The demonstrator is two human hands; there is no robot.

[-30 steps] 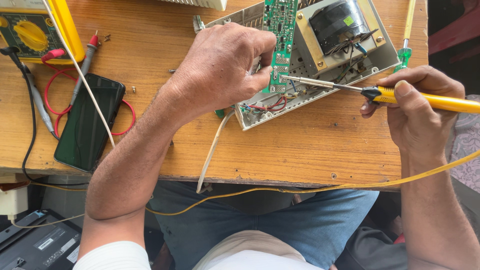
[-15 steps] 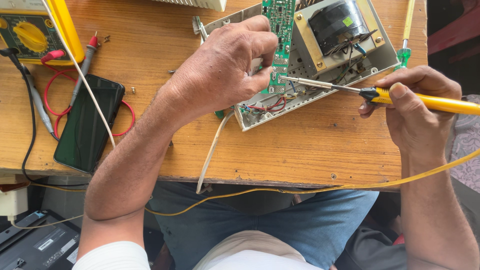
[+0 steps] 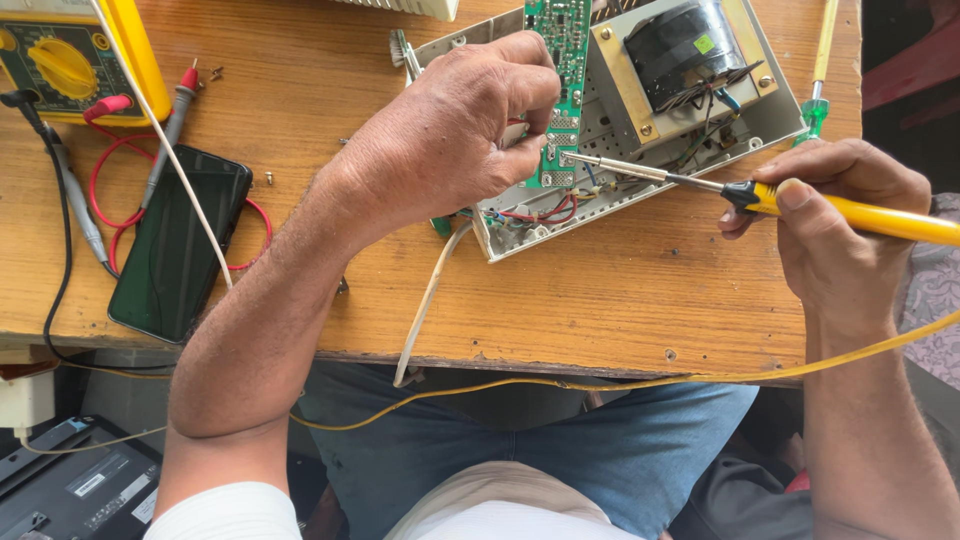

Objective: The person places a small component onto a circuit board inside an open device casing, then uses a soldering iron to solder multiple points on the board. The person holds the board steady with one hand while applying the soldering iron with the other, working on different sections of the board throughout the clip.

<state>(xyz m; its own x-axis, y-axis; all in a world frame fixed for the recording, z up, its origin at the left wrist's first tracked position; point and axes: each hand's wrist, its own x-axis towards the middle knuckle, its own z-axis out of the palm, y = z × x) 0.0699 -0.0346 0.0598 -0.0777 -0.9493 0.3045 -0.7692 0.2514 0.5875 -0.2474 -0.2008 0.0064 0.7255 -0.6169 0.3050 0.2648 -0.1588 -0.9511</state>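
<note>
Now the left hand [image 3: 450, 130] fingers pinch the circuit board [image 3: 553, 90] higher, right hand [image 3: 835, 235] still gripping the soldering iron [image 3: 800, 205].

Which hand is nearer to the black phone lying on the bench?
Left. The left hand grips the green circuit board right of the black phone. The right hand, holding the yellow soldering iron, is farther right.
</note>
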